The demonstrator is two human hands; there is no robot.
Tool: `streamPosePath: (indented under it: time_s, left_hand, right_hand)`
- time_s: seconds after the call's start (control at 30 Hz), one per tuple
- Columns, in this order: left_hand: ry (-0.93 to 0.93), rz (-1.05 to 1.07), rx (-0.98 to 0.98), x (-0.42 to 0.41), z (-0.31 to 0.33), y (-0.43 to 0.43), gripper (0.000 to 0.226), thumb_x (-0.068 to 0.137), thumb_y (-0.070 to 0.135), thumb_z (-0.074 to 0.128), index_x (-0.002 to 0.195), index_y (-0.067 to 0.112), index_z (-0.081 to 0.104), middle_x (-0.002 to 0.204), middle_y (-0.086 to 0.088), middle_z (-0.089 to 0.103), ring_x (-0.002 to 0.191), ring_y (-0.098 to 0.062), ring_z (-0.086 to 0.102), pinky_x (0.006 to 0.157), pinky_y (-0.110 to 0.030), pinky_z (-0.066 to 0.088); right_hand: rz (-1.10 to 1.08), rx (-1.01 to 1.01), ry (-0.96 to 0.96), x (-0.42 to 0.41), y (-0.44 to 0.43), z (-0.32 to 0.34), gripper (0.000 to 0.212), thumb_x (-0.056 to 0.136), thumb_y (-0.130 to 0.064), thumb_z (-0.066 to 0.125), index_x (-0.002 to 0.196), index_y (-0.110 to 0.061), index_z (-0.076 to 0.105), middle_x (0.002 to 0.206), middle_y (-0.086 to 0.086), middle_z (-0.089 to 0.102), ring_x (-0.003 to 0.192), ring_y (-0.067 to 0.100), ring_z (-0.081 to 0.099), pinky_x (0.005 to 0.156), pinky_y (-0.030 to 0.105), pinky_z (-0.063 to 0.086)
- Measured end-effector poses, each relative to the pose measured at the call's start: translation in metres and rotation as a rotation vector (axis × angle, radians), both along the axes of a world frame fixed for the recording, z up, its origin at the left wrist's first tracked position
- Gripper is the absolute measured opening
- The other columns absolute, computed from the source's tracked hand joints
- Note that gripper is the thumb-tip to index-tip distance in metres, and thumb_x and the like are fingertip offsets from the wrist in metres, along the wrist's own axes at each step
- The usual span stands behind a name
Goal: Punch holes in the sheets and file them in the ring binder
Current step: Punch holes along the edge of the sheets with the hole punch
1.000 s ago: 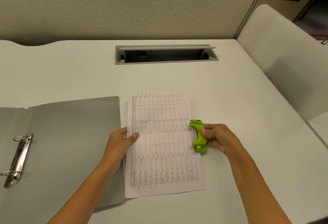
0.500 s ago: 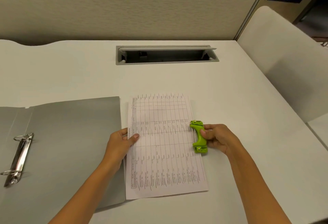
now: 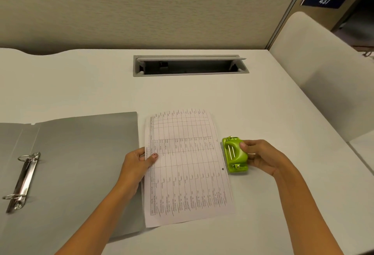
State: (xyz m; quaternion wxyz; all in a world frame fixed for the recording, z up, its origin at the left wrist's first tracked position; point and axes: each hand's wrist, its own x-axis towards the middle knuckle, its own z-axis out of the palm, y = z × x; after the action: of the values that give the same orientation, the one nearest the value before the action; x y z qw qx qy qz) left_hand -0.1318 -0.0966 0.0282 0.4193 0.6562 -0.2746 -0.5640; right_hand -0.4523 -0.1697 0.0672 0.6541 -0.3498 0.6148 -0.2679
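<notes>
White bench (image 3: pixel 263 103) with a printed paper sheet with a table grid (image 3: pixel 186 165) lying flat at centre. Left hand (image 3: pixel 139 163) pins the sheet's left edge, thumb on top. Right hand (image 3: pixel 261 155) grips a lime-green plastic hole punch (image 3: pixel 234 155) just beside the sheet's right edge, off the paper. One small dark hole shows near that edge. Open grey ring binder (image 3: pixel 81 163) lies left, metal rings (image 3: pixel 22 182) closed. Grey cable slot (image 3: pixel 190 65) at bench rear.

The right hand (image 3: pixel 261 157) has pulled the green punch (image 3: pixel 234 154) off the sheet (image 3: pixel 186 165).
</notes>
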Motion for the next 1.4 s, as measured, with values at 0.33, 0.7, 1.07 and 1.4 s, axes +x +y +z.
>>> streamPosePath:
  time_s: [0.33,0.7,1.07,1.4]
  left_hand:
    - [0.009,0.007,-0.013,-0.001,0.000,0.001,0.027,0.087,0.005,0.065,0.113,0.010,0.065,0.106,-0.007,0.072,0.095,-0.023,0.070,0.091,-0.044,0.054]
    - [0.001,0.013,-0.019,-0.001,-0.001,0.003,0.031,0.086,0.006,0.065,0.117,0.010,0.064,0.109,-0.006,0.072,0.096,-0.022,0.070,0.090,-0.045,0.054]
    - [0.049,0.067,-0.036,-0.002,0.009,0.009,0.030,0.087,0.008,0.064,0.118,0.011,0.063,0.109,-0.007,0.072,0.097,-0.027,0.069,0.090,-0.050,0.053]
    - [0.044,0.223,-0.230,-0.002,0.037,0.016,0.034,0.088,0.009,0.062,0.122,0.014,0.061,0.107,0.001,0.072,0.096,-0.018,0.070,0.079,-0.035,0.057]
  right_hand:
    - [-0.125,-0.124,0.070,-0.007,-0.010,0.004,0.023,0.092,-0.010,0.055,0.112,0.000,0.061,0.091,0.011,0.067,0.077,0.024,0.064,0.063,0.025,0.057]
    - [-0.237,-0.176,0.286,-0.004,-0.022,-0.007,0.030,0.085,-0.014,0.066,0.113,-0.002,0.065,0.108,0.017,0.067,0.093,0.028,0.064,0.083,0.037,0.052]
    - [-0.470,-0.405,0.657,0.026,0.001,0.000,0.027,0.084,-0.010,0.062,0.109,-0.017,0.070,0.107,0.003,0.067,0.095,0.017,0.059,0.079,0.025,0.044]
    - [-0.021,-0.533,0.369,0.086,0.025,0.032,0.018,0.085,-0.017,0.067,0.103,-0.016,0.067,0.094,-0.006,0.069,0.090,0.012,0.067,0.074,0.020,0.056]
